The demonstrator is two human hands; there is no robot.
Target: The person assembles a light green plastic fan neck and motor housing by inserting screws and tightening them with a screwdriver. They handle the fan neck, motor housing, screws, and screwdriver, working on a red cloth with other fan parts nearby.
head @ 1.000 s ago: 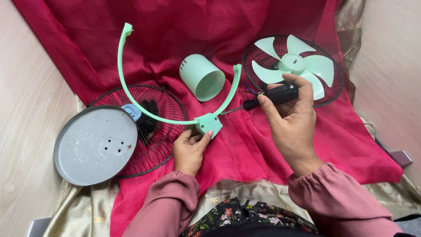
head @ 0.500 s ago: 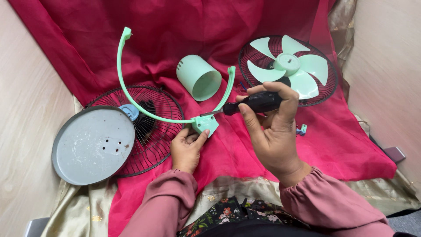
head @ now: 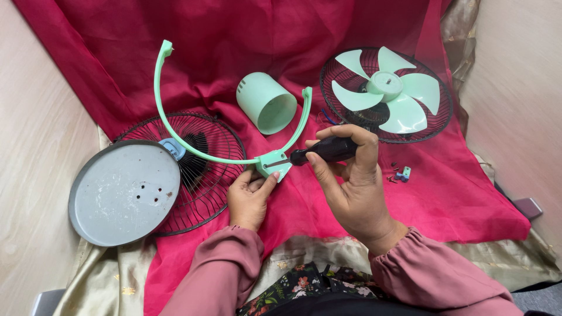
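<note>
— Is something inside the mint cylinder cover [head: 267,102]?
— We see nothing inside; it lies on the red cloth [head: 328,199].
— And our hands?
— Our left hand [head: 250,196] pinches the green bracket's base [head: 273,163]. Our right hand [head: 345,175], palm up, closes around the black screwdriver [head: 319,151], its tip at that base.

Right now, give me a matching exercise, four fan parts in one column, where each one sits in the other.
Things:
1. screwdriver
2. green bracket
3. grey base plate
4. green blades

Places:
A. lying on the left wire grille
B. in the right hand
C. in the right wire grille
D. pinched by the left hand

Pairs: 1-B, 2-D, 3-A, 4-C.
</note>
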